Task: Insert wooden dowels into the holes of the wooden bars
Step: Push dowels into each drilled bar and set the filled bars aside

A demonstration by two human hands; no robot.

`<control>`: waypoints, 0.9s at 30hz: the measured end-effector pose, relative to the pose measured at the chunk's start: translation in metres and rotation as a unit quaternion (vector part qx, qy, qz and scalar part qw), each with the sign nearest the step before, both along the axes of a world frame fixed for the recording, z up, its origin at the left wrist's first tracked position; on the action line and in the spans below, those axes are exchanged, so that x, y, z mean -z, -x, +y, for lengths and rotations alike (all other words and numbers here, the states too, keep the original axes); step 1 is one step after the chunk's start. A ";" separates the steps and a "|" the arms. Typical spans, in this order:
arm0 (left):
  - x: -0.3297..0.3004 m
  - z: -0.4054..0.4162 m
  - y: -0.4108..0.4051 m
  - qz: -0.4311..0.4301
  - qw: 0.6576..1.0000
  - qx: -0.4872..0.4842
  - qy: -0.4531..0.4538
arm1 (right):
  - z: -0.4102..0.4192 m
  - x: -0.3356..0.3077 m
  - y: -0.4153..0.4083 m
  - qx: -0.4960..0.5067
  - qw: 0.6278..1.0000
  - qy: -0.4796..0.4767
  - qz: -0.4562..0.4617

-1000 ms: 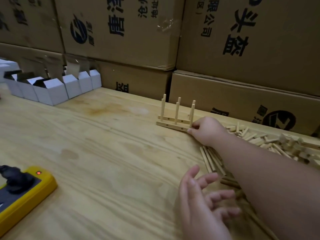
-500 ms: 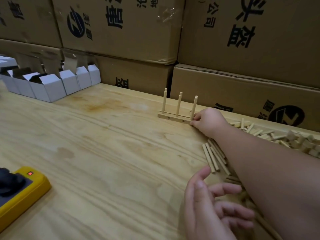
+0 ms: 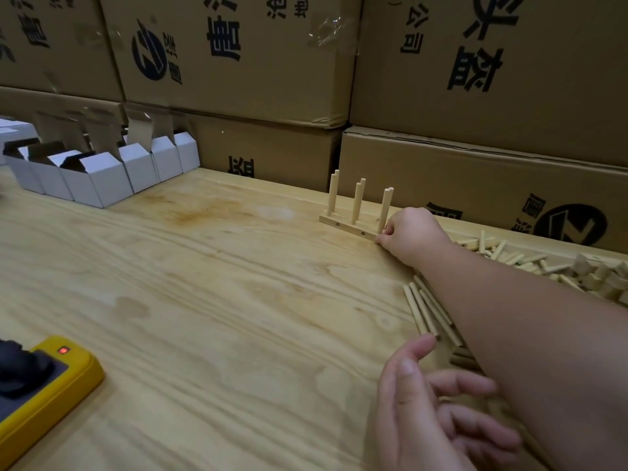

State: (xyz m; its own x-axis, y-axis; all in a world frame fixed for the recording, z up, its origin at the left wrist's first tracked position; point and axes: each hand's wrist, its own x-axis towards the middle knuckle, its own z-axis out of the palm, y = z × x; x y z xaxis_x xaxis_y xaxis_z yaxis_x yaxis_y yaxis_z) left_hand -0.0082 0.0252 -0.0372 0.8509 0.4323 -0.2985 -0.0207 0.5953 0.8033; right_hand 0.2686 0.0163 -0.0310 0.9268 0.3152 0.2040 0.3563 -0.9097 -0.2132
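While the right hand (image 3: 413, 234) reaches out across the tabletop (image 3: 210, 300), its curled fingers (image 3: 385, 232) pinch the near right end of the wooden bars (image 3: 346, 226), which lie flat with their long axis running leftward and slightly away from those fingers. Upright dowels (image 3: 356, 202) stand in the bars, pointing straight up, the nearest just beside the fingertips. Loose dowels (image 3: 428, 314) lie flat beside and partly under the right forearm, their long axes running away from the person. The left hand (image 3: 438, 413) hovers low near them, fingers relaxed and spread, gripping nothing. A heap of wood pieces (image 3: 557, 266) lies beyond the forearm.
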 end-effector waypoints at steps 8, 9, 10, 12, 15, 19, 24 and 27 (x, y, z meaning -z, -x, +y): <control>0.002 -0.007 0.001 -0.010 1.000 0.005 -0.015 | -0.004 -0.009 0.010 -0.015 0.997 0.072 -0.005; 0.002 -0.009 0.003 -0.014 1.000 0.008 -0.017 | -0.007 -0.012 0.015 -0.017 0.997 0.077 -0.012; 0.002 -0.011 0.004 -0.020 1.000 0.009 -0.015 | -0.011 -0.014 0.020 -0.018 0.997 0.076 -0.017; 0.004 -0.016 0.008 -0.042 0.999 0.009 0.003 | -0.023 -0.019 0.034 -0.018 0.998 0.057 -0.021; 0.006 -0.024 0.013 -0.079 0.996 0.010 0.033 | -0.048 -0.025 0.069 -0.028 0.999 0.008 -0.027; 0.010 -0.029 0.014 -0.084 0.996 0.007 0.006 | -0.103 -0.029 0.150 -0.068 0.994 -0.064 -0.059; 0.012 -0.038 0.019 -0.107 0.993 0.001 -0.053 | -0.178 -0.020 0.261 -0.056 0.984 -0.160 -0.059; 0.013 -0.044 0.022 -0.121 0.990 0.002 -0.077 | -0.203 -0.010 0.283 -0.049 0.983 -0.171 -0.049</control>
State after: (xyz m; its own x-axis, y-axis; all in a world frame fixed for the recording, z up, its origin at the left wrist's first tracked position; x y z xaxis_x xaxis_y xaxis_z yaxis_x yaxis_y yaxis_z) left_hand -0.0305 -0.0183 -0.0498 0.8916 0.4526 -0.0171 -0.2209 0.4676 0.8559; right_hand -0.0142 -0.1871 -0.0209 0.8656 0.3001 0.4009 0.4736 -0.7509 -0.4604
